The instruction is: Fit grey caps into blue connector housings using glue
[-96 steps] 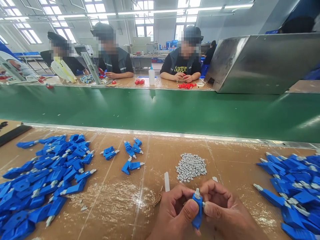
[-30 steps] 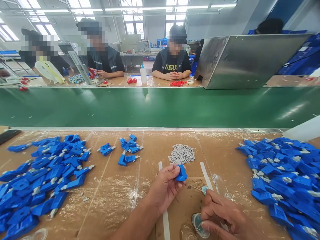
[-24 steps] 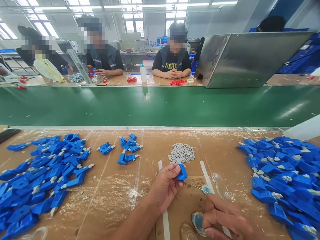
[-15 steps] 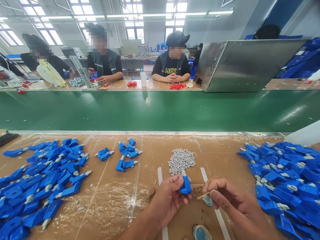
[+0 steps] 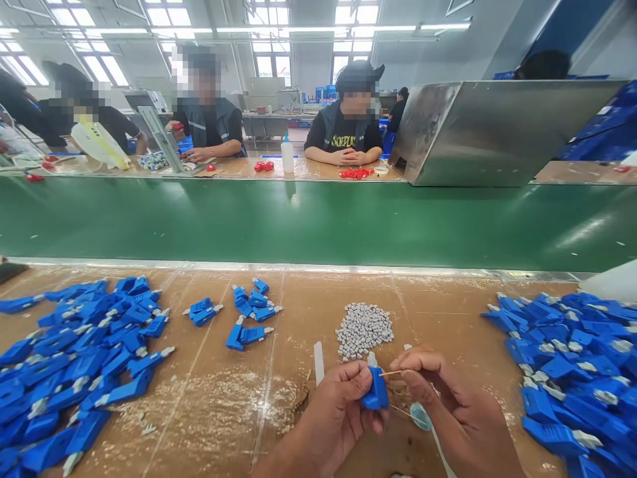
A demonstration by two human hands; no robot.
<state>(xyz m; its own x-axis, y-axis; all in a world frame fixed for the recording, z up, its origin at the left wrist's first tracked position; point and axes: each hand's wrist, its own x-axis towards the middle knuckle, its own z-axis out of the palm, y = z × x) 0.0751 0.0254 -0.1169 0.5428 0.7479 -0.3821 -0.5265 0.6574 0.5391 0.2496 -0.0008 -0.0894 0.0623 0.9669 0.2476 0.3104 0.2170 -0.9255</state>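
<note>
The left hand (image 5: 343, 406) holds a blue piece (image 5: 375, 392) near the front of the brown counter (image 5: 209, 405). Its fingers pinch the piece between the thumb and the others. A small light gray tip (image 5: 371, 359) sticks up from the top of the blue piece.

The right hand (image 5: 450, 406) is just beside it. Its fingers pinch a thin stick (image 5: 392, 373), and the end of the stick touches the side of the blue piece near the top. Below the stick there is a round blue-green blob (image 5: 421, 416).

Behind the hands is a pile of little gray bits (image 5: 365, 328). A big heap of blue pieces (image 5: 64, 372) lies on the left, and another big heap (image 5: 580, 372) lies on the right. A few more blue pieces (image 5: 253, 304) sit in small bunches between the left heap and the gray bits. Past the counter runs a long green belt (image 5: 298, 222), with people sitting on the other side.
</note>
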